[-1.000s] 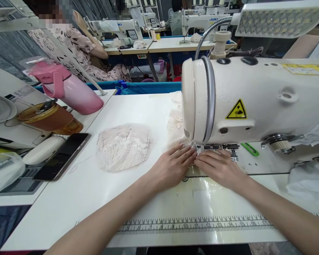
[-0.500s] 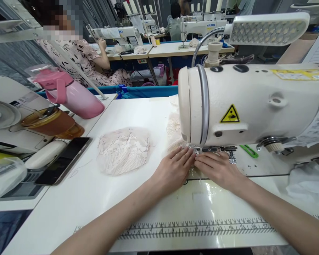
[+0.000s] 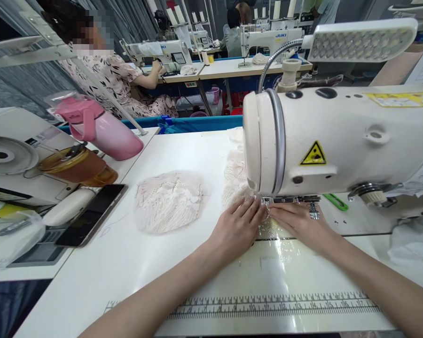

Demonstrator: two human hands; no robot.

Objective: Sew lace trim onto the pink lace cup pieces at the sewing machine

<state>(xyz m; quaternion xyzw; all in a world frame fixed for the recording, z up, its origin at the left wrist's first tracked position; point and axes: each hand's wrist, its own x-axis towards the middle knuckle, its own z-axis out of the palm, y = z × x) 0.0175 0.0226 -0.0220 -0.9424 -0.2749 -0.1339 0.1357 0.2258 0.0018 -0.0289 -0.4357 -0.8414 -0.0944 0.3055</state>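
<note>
A white sewing machine (image 3: 338, 141) fills the right half of the view. Under its head lies a pale lace piece (image 3: 234, 180) that runs back past the needle. My left hand (image 3: 238, 225) lies flat on this lace just left of the presser foot (image 3: 268, 203), fingers stretched out together. My right hand (image 3: 298, 224) lies flat beside it, fingertips at the foot. The two hands nearly touch at the fingertips. A stack of pale lace pieces (image 3: 169, 201) sits to the left of my hands.
A pink bottle (image 3: 98, 129), a brown lidded cup (image 3: 75, 166) and a black phone (image 3: 91, 213) lie at the left. A green tool (image 3: 334, 202) lies behind the machine's foot. A ruler strip (image 3: 246, 307) runs along the table's front edge. A person sews at a table behind.
Both hands stay flat on the lace at the presser foot. The view has shifted slightly, and the lace seems to have fed a little further back.
</note>
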